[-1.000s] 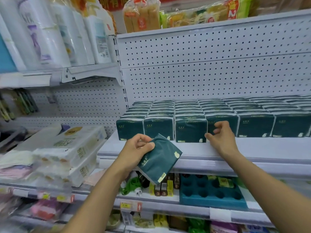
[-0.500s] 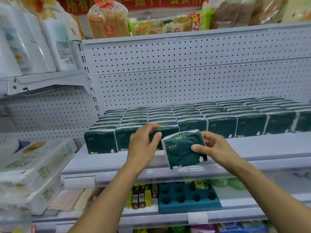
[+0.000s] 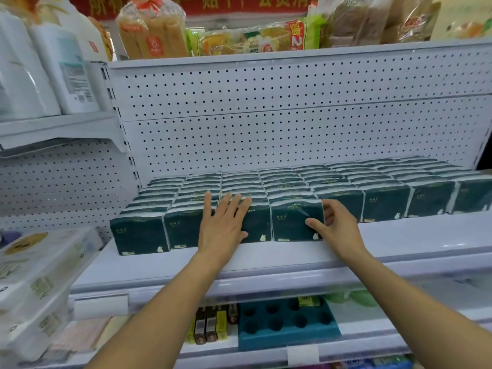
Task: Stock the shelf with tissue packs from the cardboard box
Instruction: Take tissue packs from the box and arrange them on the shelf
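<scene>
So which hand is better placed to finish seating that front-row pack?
Right. The right hand pinches the pack's right edge, thumb on its front, so it can likely push it home. The left hand lies flat on the neighbouring pack, only steadying.

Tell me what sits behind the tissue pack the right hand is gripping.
Behind the tissue pack held by the right hand, more dark green packs run back toward the pegboard. Only their tops show.
</scene>
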`<move>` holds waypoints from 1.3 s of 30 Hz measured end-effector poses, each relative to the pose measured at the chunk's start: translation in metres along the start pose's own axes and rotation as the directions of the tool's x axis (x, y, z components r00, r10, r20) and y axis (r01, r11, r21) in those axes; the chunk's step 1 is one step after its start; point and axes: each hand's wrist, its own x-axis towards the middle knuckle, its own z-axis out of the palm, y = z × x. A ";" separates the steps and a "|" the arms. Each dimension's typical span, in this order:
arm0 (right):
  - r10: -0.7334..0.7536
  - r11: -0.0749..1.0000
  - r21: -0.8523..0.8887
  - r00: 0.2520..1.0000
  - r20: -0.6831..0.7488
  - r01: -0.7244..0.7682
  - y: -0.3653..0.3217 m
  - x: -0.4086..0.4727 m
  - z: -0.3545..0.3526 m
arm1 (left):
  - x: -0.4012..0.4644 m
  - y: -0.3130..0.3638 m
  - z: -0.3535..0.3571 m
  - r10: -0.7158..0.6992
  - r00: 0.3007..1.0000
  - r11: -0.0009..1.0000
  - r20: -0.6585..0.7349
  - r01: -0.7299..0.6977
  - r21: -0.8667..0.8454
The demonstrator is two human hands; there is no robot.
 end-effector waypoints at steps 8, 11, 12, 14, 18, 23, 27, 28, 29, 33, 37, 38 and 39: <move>0.028 0.986 -0.165 1.000 -0.003 -0.028 -0.003 0.007 0.007 | 0.004 0.003 0.000 -0.024 1.000 0.998 0.017 0.025 -0.051; 0.031 0.963 -0.267 0.999 -0.011 -0.033 -0.005 0.001 0.002 | 0.002 0.006 -0.011 -0.053 0.999 0.987 0.005 0.053 -0.151; 0.010 0.958 -0.287 1.000 -0.024 -0.016 -0.008 -0.003 -0.001 | -0.001 0.008 -0.016 -0.064 0.998 0.980 -0.026 0.058 -0.191; -0.076 0.951 -0.305 0.996 -0.056 0.056 -0.013 -0.016 -0.007 | -0.011 0.014 -0.025 -0.084 0.988 0.962 -0.130 0.047 -0.269; -0.311 0.921 -0.271 0.947 -0.079 0.279 -0.023 -0.051 -0.015 | -0.047 0.029 -0.041 -0.126 0.947 0.916 -0.295 -0.003 -0.401; -0.521 0.820 -0.283 0.853 -0.013 0.497 -0.024 -0.100 -0.013 | -0.111 0.049 -0.050 -0.203 0.934 0.880 -0.293 0.042 -0.473; -0.636 0.742 -0.209 0.768 0.079 0.637 -0.024 -0.143 0.002 | -0.178 0.057 -0.043 -0.281 0.929 0.863 -0.240 0.136 -0.487; -0.655 0.727 -0.184 0.748 0.107 0.662 -0.023 -0.153 0.009 | -0.197 0.057 -0.040 -0.310 0.925 0.859 -0.219 0.173 -0.483; -0.670 0.711 -0.156 0.728 0.142 0.685 -0.022 -0.164 0.018 | -0.216 0.056 -0.036 -0.341 0.920 0.852 -0.192 0.216 -0.478; -0.676 0.685 -0.041 0.656 0.337 0.727 -0.024 -0.207 0.063 | -0.293 0.043 -0.017 -0.477 0.878 0.813 -0.021 0.433 -0.389; -0.644 0.681 0.055 0.561 0.520 0.731 -0.040 -0.247 0.123 | -0.364 0.020 0.007 -0.630 0.751 0.701 0.196 0.659 -0.273; -0.631 0.679 0.072 0.531 0.566 0.731 -0.045 -0.257 0.139 | -0.380 0.013 0.014 -0.656 0.711 0.662 0.252 0.703 -0.261; -0.617 0.675 0.085 0.498 0.610 0.733 -0.050 -0.266 0.156 | -0.397 0.005 0.021 -0.671 0.680 0.630 0.294 0.733 -0.255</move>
